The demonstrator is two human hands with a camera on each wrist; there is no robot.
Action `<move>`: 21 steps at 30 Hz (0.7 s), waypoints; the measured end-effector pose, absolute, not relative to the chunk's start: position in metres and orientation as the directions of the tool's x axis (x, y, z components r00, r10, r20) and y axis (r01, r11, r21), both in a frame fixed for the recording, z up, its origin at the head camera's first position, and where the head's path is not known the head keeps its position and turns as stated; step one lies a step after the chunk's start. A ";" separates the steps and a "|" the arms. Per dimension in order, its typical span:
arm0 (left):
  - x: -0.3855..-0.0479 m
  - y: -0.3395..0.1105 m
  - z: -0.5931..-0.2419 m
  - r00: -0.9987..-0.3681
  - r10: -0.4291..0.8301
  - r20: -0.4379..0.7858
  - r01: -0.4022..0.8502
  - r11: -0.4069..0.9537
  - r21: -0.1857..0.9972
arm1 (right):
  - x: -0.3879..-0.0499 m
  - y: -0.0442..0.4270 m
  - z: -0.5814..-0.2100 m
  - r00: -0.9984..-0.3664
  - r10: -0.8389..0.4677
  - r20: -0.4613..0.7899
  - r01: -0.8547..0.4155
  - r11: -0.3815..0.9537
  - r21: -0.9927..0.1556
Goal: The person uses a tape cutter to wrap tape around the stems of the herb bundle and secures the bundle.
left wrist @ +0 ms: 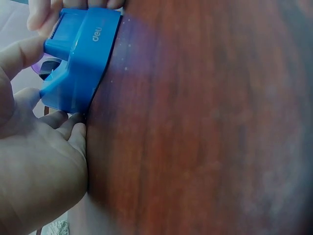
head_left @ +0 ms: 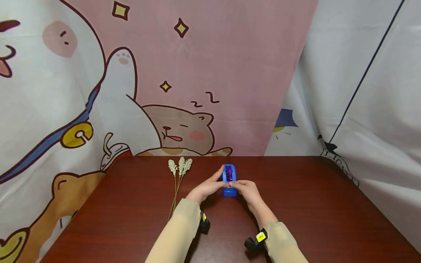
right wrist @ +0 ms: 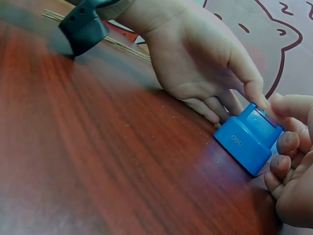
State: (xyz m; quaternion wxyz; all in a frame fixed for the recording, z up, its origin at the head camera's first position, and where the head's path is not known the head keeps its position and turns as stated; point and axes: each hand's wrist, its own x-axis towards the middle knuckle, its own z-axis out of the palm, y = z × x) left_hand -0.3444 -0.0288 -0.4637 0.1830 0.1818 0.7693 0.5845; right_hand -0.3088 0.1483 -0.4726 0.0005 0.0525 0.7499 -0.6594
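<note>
A blue tape dispenser (head_left: 230, 192) stands on the table with a purple roll (head_left: 230, 172) in it. Its "deli" lettering shows on the dispenser's side (right wrist: 240, 142) in the right wrist view. My left hand (head_left: 208, 188) holds the dispenser from the left, thumb at the cutter end and fingers along its far side. From the right, my right hand (head_left: 249, 192) brings thumb and forefinger together at the cutter, close against the left thumb. They appear to pinch the tape's end, which is too small to make out. The other right fingers are curled beside the dispenser.
Several pale dried flower stems (head_left: 181, 166) lie on the brown table (head_left: 315, 208), left of the left hand. A printed cloth (head_left: 243, 80) hangs behind the table's far edge. A black wrist camera (head_left: 254, 244) sits near the right sleeve.
</note>
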 end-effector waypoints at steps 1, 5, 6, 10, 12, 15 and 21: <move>-0.345 -0.029 -0.464 -0.867 0.495 -0.061 0.074 0.248 0.966 | -0.308 0.148 -0.473 -0.995 0.076 -0.071 0.081 0.136 -0.987; -0.347 -0.029 -0.464 -0.865 0.501 -0.036 0.104 0.249 0.963 | -0.303 0.149 -0.472 -0.995 0.072 -0.075 0.086 0.162 -0.983; -0.347 -0.029 -0.464 -0.865 0.501 -0.030 0.111 0.248 0.963 | -0.303 0.149 -0.472 -0.995 0.070 -0.075 0.086 0.165 -0.983; -0.347 -0.029 -0.466 -0.864 0.502 -0.031 0.108 0.245 0.963 | -0.299 0.149 -0.472 -0.996 0.061 -0.070 0.081 0.188 -0.979; -0.347 -0.028 -0.467 -0.862 0.505 -0.036 0.101 0.240 0.965 | -0.298 0.149 -0.472 -0.996 0.060 -0.071 0.082 0.206 -0.975; -0.345 -0.028 -0.467 -0.861 0.506 -0.052 0.083 0.241 0.967 | -0.295 0.150 -0.472 -0.995 0.066 -0.071 0.085 0.239 -0.967; -0.345 -0.029 -0.465 -0.869 0.489 -0.079 0.058 0.258 0.964 | -0.292 0.148 -0.473 -0.998 0.059 -0.025 0.039 0.264 -0.964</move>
